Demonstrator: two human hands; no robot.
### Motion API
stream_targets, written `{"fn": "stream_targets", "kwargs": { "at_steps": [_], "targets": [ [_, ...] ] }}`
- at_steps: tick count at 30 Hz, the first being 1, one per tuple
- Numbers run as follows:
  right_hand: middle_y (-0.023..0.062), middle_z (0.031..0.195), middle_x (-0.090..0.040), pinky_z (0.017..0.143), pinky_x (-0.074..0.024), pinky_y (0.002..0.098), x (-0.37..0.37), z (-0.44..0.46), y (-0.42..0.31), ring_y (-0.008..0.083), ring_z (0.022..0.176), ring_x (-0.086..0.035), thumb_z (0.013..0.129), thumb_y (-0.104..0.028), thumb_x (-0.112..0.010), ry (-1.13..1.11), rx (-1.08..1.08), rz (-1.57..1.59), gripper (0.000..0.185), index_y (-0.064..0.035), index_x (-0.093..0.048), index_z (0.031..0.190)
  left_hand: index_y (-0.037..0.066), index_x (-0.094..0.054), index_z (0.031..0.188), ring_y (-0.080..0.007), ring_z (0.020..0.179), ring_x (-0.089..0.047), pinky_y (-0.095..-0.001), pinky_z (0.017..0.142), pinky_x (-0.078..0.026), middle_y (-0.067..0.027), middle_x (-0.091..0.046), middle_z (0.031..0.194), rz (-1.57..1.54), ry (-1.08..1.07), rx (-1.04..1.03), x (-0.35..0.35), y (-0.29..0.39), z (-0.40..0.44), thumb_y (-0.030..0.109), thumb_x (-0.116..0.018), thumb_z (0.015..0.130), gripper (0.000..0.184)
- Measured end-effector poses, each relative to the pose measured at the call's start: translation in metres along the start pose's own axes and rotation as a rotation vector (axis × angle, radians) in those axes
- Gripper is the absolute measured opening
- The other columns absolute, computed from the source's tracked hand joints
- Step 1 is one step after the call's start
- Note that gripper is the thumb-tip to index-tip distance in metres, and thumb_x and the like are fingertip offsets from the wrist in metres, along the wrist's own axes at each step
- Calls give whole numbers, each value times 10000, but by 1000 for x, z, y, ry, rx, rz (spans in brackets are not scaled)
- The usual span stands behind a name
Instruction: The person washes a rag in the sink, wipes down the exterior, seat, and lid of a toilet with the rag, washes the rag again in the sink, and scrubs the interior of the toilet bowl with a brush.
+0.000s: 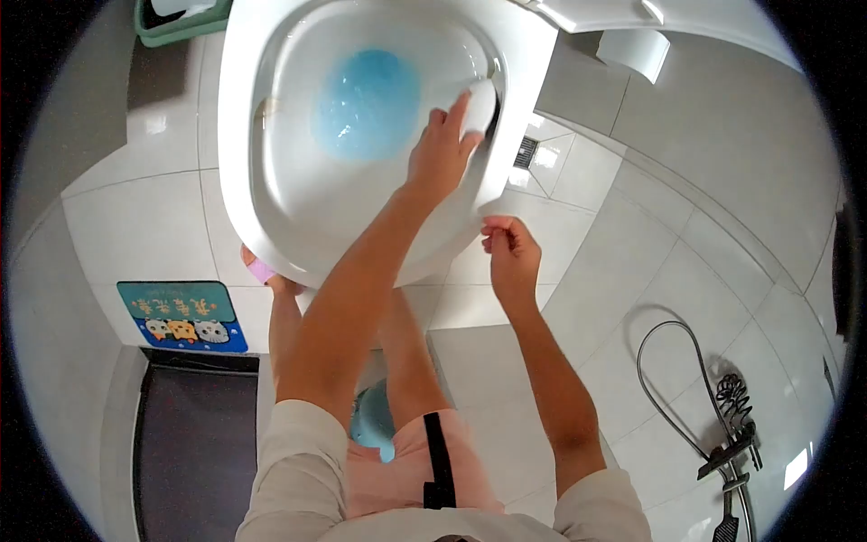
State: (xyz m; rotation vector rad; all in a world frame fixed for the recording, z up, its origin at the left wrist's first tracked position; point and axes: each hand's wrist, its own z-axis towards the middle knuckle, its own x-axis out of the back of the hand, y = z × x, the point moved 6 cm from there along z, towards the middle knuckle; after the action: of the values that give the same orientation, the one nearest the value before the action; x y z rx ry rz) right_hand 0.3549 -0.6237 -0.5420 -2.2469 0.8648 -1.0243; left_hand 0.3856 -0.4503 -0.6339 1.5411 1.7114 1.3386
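A white toilet bowl (298,208) with blue water (375,104) at its bottom fills the upper middle. Reaching across it, my left hand (440,149) grips a white brush-like object (479,107) against the bowl's inner right side; a dark edge shows beneath it. Just outside the lower right rim is my right hand (513,257), its fingers curled together. Whether anything small lies between those fingers is too hard to make out.
A patterned mat (181,316) and a dark doorway floor (197,443) lie at left. A green bin (185,32) stands upper left. Right are a floor drain (526,152) and a shower hose (673,325). A blue-green object (372,420) is between my legs.
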Motion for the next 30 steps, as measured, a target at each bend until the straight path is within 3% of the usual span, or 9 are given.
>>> {"fn": "stream_targets", "kwargs": {
  "at_steps": [6, 11, 14, 16, 20, 22, 26, 29, 30],
  "targets": [
    [49, 832, -625, 634, -469, 242, -20, -11, 4, 99, 703, -549, 917, 35, -450, 5, -142, 28, 186, 2, -630, 955, 186, -278, 1470, -429, 1033, -541, -485, 864, -472, -240, -486, 1114, 287, -515, 41, 8, -44, -112, 255, -552, 941, 600],
    [50, 816, -619, 641, -468, 235, -33, -11, -1, 95, 702, -545, 924, 34, -447, 77, -68, 155, 192, 4, -634, 959, 197, -324, 1454, -408, 1040, -557, -471, 878, -476, -217, -500, 1145, 121, -237, 24, 6, -11, -20, 303, -541, 943, 565],
    [62, 833, -616, 659, -481, 241, -36, -10, 1, 105, 713, -554, 917, 44, -447, 101, -51, 230, 197, 10, -630, 982, 236, -333, 1450, -389, 1032, -573, -473, 873, -493, -191, -511, 1173, 226, -309, -7, 21, -26, -45, 323, -565, 928, 577],
    [64, 839, -617, 663, -486, 244, -47, -16, 2, 110, 715, -560, 914, 42, -448, 90, -67, 225, 197, 8, -630, 983, 297, -370, 1432, -355, 1041, -584, -475, 860, -515, -156, -528, 1182, 547, -654, -33, 28, -53, -105, 321, -613, 897, 588],
    [67, 830, -631, 638, -506, 263, -84, -36, 5, 123, 711, -586, 894, 36, -459, 56, -153, 185, 198, 0, -634, 978, 328, -472, 1365, -317, 1078, -576, -485, 826, -535, -127, -543, 1164, 815, -810, -130, 81, -55, -133, 321, -666, 850, 551],
    [71, 818, -640, 621, -514, 268, -110, -49, 2, 126, 694, -599, 884, 23, -469, -19, -226, 147, 192, -3, -639, 969, 288, -576, 1275, -304, 1112, -557, -485, 812, -542, -100, -552, 1147, 1234, -1008, -56, 103, -48, -129, 317, -708, 801, 493],
    [74, 807, -651, 610, -521, 282, -164, -62, -9, 154, 670, -613, 935, -99, -488, -197, -403, 256, 184, -18, -625, 1027, 263, -640, 1195, -292, 1119, -544, -490, 791, -548, -92, -550, 1139, 1439, -1011, 125, 125, -42, -123, 306, -744, 751, 458],
    [104, 923, -658, 653, -544, 362, -189, -57, -23, 204, 774, -639, 966, -303, -521, -350, -666, 467, 358, -14, -546, 1175, 171, -566, 1280, -306, 1089, -537, -442, 802, -548, -120, -517, 1170, 1324, -798, 195, 120, -35, -142, 232, -773, 709, 611],
    [131, 1055, -623, 725, -540, 418, -198, -45, -22, 224, 899, -623, 945, -369, -540, -397, -629, 525, 476, -21, -472, 1261, 115, -517, 1311, -314, 1089, -529, -403, 793, -540, -135, -510, 1173, 1210, -503, 155, 117, -38, -144, 208, -768, 701, 666]
  ]
}}
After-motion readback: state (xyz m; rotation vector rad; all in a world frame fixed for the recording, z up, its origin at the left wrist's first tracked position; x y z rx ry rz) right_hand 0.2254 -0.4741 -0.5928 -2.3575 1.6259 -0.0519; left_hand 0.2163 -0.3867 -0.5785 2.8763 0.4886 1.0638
